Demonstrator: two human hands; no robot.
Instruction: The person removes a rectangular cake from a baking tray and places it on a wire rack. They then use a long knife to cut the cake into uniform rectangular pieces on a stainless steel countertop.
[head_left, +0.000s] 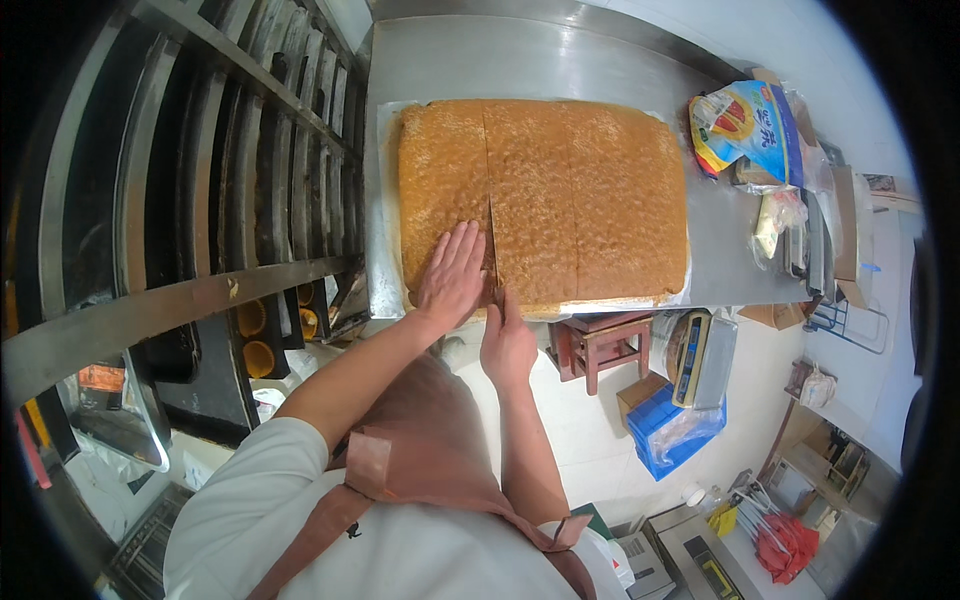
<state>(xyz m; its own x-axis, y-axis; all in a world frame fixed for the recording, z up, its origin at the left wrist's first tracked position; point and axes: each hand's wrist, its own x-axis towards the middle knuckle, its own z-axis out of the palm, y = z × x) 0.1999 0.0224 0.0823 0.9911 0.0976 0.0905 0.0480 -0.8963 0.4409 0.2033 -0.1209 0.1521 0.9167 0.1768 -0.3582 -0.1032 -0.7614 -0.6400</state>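
A large brown sheet cake (628, 202) lies on white baking paper (390, 172) on the stainless steel table (525, 60). Two long lines divide its top into three strips. My left hand (454, 270) rests palm down on the left strip, fingers stretched out beside the left line. In my right hand (510, 341), at the cake's near edge, is the handle of a long thin knife (493, 247). Its narrow blade runs away from me along the left line. How deep the blade sits in the cake is hidden.
At the left stands a metal rack (180, 292) holding dark baking trays. A colourful plastic bag (746, 135) and other packages crowd the table's right end. Below the near edge are a reddish wooden stool (604, 345) and a blue plastic crate (660, 442).
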